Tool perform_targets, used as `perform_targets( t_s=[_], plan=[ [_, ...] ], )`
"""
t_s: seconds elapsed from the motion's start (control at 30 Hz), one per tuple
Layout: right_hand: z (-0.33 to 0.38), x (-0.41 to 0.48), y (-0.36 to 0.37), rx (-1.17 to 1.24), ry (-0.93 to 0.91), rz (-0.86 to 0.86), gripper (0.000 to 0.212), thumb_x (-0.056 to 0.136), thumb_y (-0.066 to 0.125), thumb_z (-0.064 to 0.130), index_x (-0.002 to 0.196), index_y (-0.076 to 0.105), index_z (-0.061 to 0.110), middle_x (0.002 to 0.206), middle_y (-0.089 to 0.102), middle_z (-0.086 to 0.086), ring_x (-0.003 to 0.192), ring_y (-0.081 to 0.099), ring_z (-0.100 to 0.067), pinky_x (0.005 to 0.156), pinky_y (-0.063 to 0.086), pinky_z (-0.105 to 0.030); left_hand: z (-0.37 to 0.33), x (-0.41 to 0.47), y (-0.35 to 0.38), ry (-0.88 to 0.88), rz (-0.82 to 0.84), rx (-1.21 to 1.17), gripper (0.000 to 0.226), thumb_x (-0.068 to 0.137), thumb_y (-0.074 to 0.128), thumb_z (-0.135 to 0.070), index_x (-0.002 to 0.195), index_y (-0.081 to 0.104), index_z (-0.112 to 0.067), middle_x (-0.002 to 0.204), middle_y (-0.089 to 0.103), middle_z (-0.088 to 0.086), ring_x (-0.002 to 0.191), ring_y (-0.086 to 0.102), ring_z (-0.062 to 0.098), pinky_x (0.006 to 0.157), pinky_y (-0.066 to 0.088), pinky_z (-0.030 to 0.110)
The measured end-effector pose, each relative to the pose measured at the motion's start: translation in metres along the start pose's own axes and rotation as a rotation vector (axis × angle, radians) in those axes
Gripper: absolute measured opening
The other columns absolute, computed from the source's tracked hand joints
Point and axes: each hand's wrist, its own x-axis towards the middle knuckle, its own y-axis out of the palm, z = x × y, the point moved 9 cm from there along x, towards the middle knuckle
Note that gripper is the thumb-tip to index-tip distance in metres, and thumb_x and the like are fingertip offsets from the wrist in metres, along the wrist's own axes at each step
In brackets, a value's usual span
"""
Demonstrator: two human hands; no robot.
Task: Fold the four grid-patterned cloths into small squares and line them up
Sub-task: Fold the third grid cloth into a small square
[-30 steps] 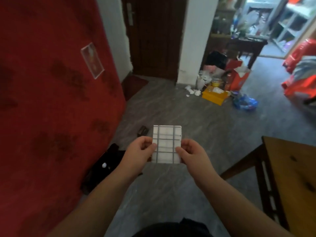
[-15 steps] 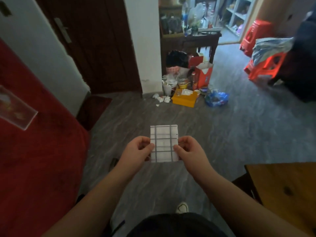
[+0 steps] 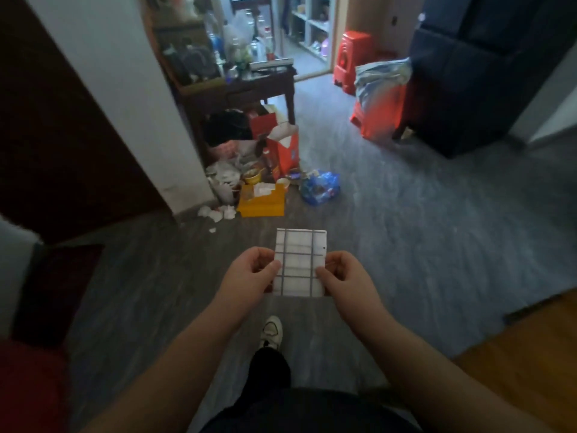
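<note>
A white cloth with a dark grid pattern, folded into a small rectangle, is held up in front of me above the floor. My left hand pinches its left edge between thumb and fingers. My right hand pinches its right edge the same way. The lower corners of the cloth are hidden behind my thumbs. No other grid cloth is in view.
A wooden table corner shows at lower right. A red surface lies at lower left. On the grey floor ahead sits a pile of rubbish with a yellow box and a blue bag. Red stools stand further back.
The view has swung to the right, away from the red surface toward the room. Both hands keep the same pinch on the folded cloth, which stays centred before me.
</note>
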Motion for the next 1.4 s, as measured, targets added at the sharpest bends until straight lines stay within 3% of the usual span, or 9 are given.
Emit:
perform_targets(
  t_s=[0.13,0.37,0.5,0.57,0.7,0.93,1.07,1.17,1.4],
  plan=[
    [0.004,0.07,-0.026,-0.009,0.031,-0.146,0.011,0.091,0.069,0.018,0.096,0.061,0.023,0.086,0.073,0.0,0.079,0.069,-0.013,0.072,0.053,-0.027,-0.02,0.094,0.035,0.02,0.143,0.042,0.006,0.097,0.066,-0.01,0.102,0.068,-0.011,0.095,0.075,0.011,0.088,0.073,0.026,0.079,0.063,0.044],
    [0.028,0.175,-0.077,0.037,0.126,-0.431,0.011,0.092,0.068,0.021,0.099,0.06,0.026,0.089,0.073,0.003,0.083,0.071,-0.01,0.08,0.058,-0.033,-0.094,0.237,0.107,0.157,0.435,0.247,0.01,0.099,0.063,-0.018,0.109,0.066,-0.017,0.099,0.073,0.003,0.089,0.071,0.016,0.071,0.058,0.02],
    [0.035,0.196,-0.123,0.073,0.176,-0.625,0.012,0.092,0.068,0.023,0.101,0.06,0.026,0.089,0.072,0.002,0.083,0.071,-0.014,0.079,0.057,-0.034,-0.138,0.284,0.174,0.214,0.606,0.278,0.011,0.099,0.063,-0.022,0.108,0.067,-0.021,0.097,0.074,-0.001,0.088,0.072,0.014,0.081,0.061,0.032],
    [0.031,0.192,-0.149,0.087,0.206,-0.724,0.013,0.092,0.068,0.024,0.1,0.06,0.027,0.089,0.072,0.003,0.082,0.07,-0.013,0.075,0.056,-0.029,-0.148,0.291,0.214,0.212,0.715,0.293,0.011,0.099,0.062,-0.02,0.108,0.068,-0.02,0.097,0.075,-0.001,0.089,0.072,0.016,0.08,0.061,0.031],
    [0.014,0.167,-0.202,0.111,0.279,-0.919,0.015,0.092,0.069,0.025,0.1,0.058,0.031,0.091,0.071,0.005,0.083,0.069,-0.008,0.069,0.05,-0.02,-0.15,0.284,0.302,0.189,0.946,0.287,0.012,0.098,0.063,-0.011,0.106,0.069,-0.018,0.098,0.077,0.005,0.092,0.074,0.024,0.081,0.061,0.04],
    [-0.04,0.111,-0.3,0.295,0.358,-1.203,0.014,0.092,0.068,0.024,0.103,0.06,0.027,0.092,0.072,0.004,0.085,0.07,-0.011,0.075,0.058,-0.031,-0.156,0.234,0.468,0.25,1.273,0.396,0.016,0.097,0.063,-0.006,0.103,0.066,-0.021,0.096,0.074,0.0,0.079,0.07,0.007,0.064,0.053,0.022],
    [-0.075,0.075,-0.362,0.406,0.363,-1.29,0.015,0.092,0.068,0.022,0.105,0.061,0.025,0.096,0.073,0.0,0.089,0.071,-0.017,0.08,0.06,-0.037,-0.154,0.192,0.561,0.28,1.402,0.485,0.016,0.096,0.065,-0.007,0.102,0.066,-0.022,0.098,0.074,0.004,0.085,0.071,0.017,0.072,0.059,0.034],
    [-0.095,0.043,-0.407,0.441,0.404,-1.355,0.016,0.092,0.068,0.024,0.106,0.06,0.027,0.096,0.072,0.003,0.087,0.071,-0.012,0.077,0.06,-0.032,-0.151,0.154,0.628,0.339,1.472,0.571,0.016,0.095,0.066,-0.007,0.1,0.065,-0.022,0.096,0.074,0.007,0.083,0.068,0.021,0.074,0.059,0.038],
    [-0.152,-0.048,-0.452,0.53,0.574,-1.669,0.011,0.092,0.068,0.024,0.095,0.058,0.025,0.091,0.07,0.002,0.08,0.071,-0.012,0.071,0.063,-0.036,-0.124,0.043,0.737,0.524,1.668,0.768,0.018,0.091,0.073,-0.017,0.097,0.059,-0.026,0.095,0.07,0.003,0.087,0.07,0.022,0.079,0.061,0.045]
  ],
)
